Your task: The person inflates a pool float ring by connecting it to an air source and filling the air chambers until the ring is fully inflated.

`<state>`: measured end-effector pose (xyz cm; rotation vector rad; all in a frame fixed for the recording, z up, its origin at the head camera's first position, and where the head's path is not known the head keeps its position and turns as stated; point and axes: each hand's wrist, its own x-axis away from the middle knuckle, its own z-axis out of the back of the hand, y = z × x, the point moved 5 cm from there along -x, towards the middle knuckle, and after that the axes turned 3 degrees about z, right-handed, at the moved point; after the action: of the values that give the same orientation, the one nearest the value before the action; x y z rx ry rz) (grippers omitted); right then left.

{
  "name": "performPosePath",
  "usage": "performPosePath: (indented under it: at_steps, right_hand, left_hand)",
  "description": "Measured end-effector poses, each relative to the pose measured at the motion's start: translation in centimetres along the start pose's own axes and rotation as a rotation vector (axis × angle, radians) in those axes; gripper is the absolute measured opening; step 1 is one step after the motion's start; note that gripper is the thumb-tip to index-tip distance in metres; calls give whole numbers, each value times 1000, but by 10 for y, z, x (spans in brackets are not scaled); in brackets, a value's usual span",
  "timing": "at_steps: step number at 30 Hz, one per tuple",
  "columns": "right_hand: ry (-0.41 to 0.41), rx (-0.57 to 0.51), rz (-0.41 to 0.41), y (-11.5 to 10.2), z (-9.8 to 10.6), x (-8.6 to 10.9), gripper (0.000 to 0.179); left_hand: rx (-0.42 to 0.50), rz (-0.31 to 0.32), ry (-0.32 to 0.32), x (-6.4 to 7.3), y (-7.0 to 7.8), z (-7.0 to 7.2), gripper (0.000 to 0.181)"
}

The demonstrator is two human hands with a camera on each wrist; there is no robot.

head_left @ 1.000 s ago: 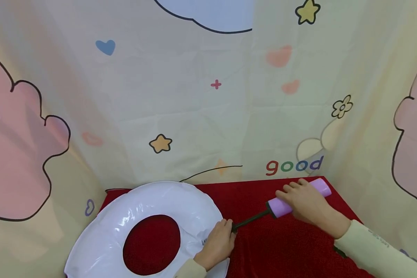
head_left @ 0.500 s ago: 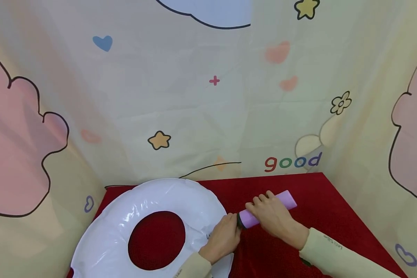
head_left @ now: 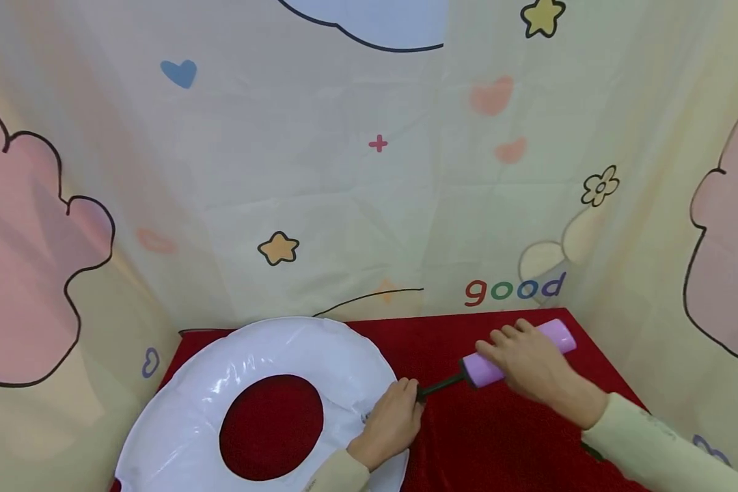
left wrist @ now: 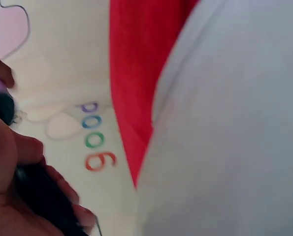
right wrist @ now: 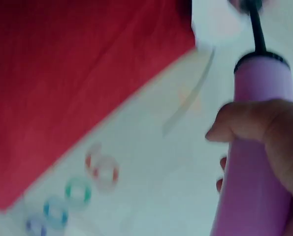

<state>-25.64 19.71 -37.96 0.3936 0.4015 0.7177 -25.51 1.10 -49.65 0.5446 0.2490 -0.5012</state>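
A white inflatable swim ring (head_left: 178, 417), puffed out with some creases, lies on the red cloth at the left. My left hand (head_left: 390, 424) rests over its right side, fingers curled round the dark handle (left wrist: 43, 196) of a hand pump. The ring's surface is creased beside this hand, and the pump's tip is hidden there. My right hand (head_left: 534, 362) grips the pump's pink-purple barrel (head_left: 556, 335), up and to the right of the left hand. Between the hands the thin dark rod (head_left: 443, 386) shows, drawn out from the barrel.
Red cloth (head_left: 498, 430) covers the table. Printed curtains (head_left: 320, 171) with stars, hearts and the word "good" close in the back and both sides. A small dark green thing (head_left: 592, 451) shows partly under the right sleeve.
My right hand slid the barrel left until it met the left hand, hiding the rod, then drew it back right and up, exposing the rod again. The left hand stays near the same spot.
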Motion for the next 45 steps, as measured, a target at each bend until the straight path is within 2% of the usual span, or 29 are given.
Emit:
performPosePath:
  at_steps: [5, 9, 12, 15, 19, 22, 26, 29, 33, 37, 41, 45]
  right_hand:
    - [59, 30, 63, -44, -11, -16, 50]
    - [43, 33, 54, -52, -15, -17, 49]
    - [11, -17, 52, -43, -17, -12, 51]
    - [7, -60, 37, -24, -14, -3, 54]
    - [25, -63, -7, 8, -4, 11, 57]
    - [11, -59, -37, 14, -2, 18, 58]
    - [14, -47, -4, -15, -9, 8, 57]
    - [56, -21, 29, -39, -12, -5, 53]
    - [59, -9, 37, -52, -13, -14, 52]
    - [19, -35, 53, -42, -13, -9, 53]
    - [12, -47, 38, -15, -5, 2, 57]
    - [21, -41, -11, 12, 4, 13, 58]
  left_hand:
    - [16, 3, -20, -3, 11, -2, 6]
    - [-16, 0, -22, 0, 11, -3, 5]
    - [-26, -5, -36, 4, 5, -3, 9]
    - [-13, -8, -56, 7, -5, -2, 13]
    - [-7, 17, -62, 9, -18, -2, 14]
    - [-19, 34, -74, 13, -19, 0, 15]
    - [-3, -1, -77, 9, -2, -1, 10]
    - [6, -15, -58, 3, 11, -2, 4]
    - [-11, 9, -40, 3, 15, -2, 4]
    - [2, 6, -57, 8, 10, 1, 9]
    - [21, -4, -51, 10, 1, 3, 13]
    - [33, 24, -43, 12, -12, 5, 14]
